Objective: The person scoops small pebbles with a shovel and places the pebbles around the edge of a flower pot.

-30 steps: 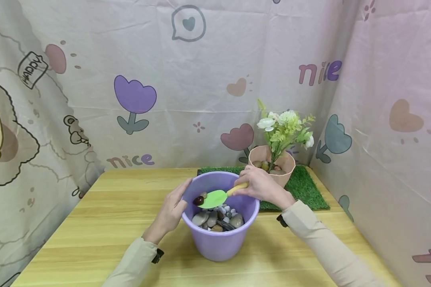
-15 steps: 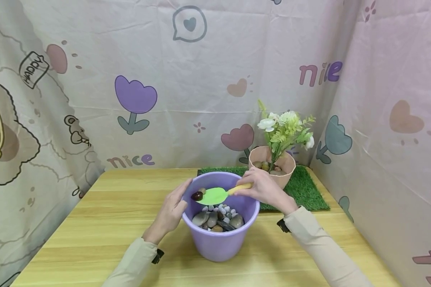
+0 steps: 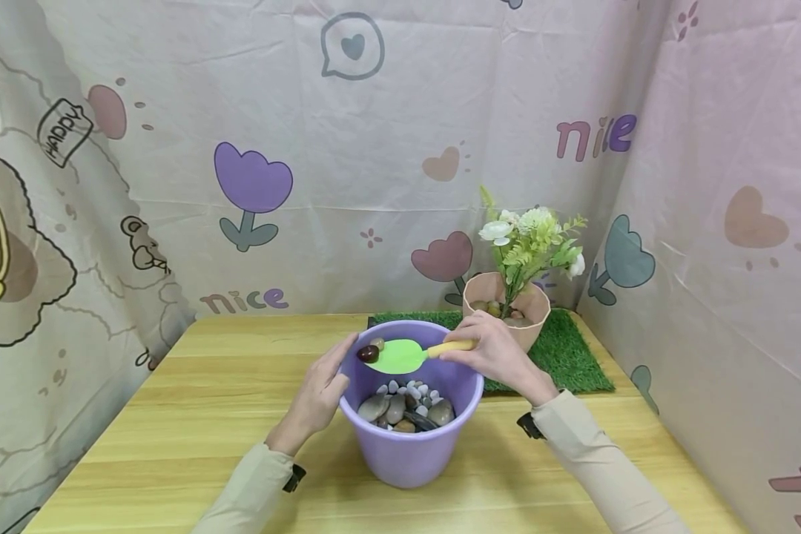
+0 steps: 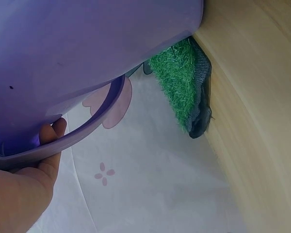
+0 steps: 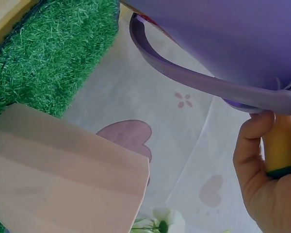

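A purple bucket [image 3: 410, 456] stands upright on the table, with grey, white and brown stones [image 3: 407, 411] at its bottom. My left hand [image 3: 317, 393] grips the bucket's left rim; in the left wrist view its fingers curl by the bucket's handle [image 4: 94, 121]. My right hand [image 3: 490, 352] holds a small trowel by its yellow handle [image 3: 449, 348] above the bucket's right rim. The trowel's green blade [image 3: 397, 357] points left over the bucket's opening. A dark red stone [image 3: 368, 354] and a paler one [image 3: 377, 343] lie at the blade's tip.
Behind the bucket, an artificial grass mat [image 3: 567, 356] covers the table's back right. A peach pot [image 3: 527, 337] with white flowers [image 3: 534, 226] and stones stands on it, close to my right hand. Printed cloth [image 3: 347, 170] hangs around the wooden table [image 3: 207, 400].
The trowel has risen a little inside the bucket's mouth, the two stones moving up with its tip. My right hand has shifted slightly right. My left hand stays on the rim.
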A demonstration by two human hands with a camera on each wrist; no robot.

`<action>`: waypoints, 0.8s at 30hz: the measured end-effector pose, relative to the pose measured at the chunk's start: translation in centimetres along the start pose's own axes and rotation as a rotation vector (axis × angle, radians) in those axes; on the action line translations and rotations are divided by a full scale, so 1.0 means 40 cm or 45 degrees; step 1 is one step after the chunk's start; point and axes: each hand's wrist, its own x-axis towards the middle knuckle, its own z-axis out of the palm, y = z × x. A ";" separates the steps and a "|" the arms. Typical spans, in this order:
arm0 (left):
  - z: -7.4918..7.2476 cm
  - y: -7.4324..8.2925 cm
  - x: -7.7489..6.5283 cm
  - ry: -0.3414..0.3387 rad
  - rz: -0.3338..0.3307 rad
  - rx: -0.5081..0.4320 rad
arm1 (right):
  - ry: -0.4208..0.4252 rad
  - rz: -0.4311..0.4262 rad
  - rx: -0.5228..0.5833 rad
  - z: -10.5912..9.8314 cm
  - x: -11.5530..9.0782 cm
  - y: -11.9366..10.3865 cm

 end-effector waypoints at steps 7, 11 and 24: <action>0.001 0.001 -0.001 0.004 -0.005 0.005 | 0.056 -0.038 -0.047 -0.005 -0.008 0.001; 0.001 0.002 -0.001 0.000 -0.007 0.011 | 0.063 -0.032 -0.052 -0.009 -0.015 0.004; -0.001 0.003 0.002 -0.009 -0.016 -0.003 | 0.152 0.000 -0.017 -0.032 -0.045 0.022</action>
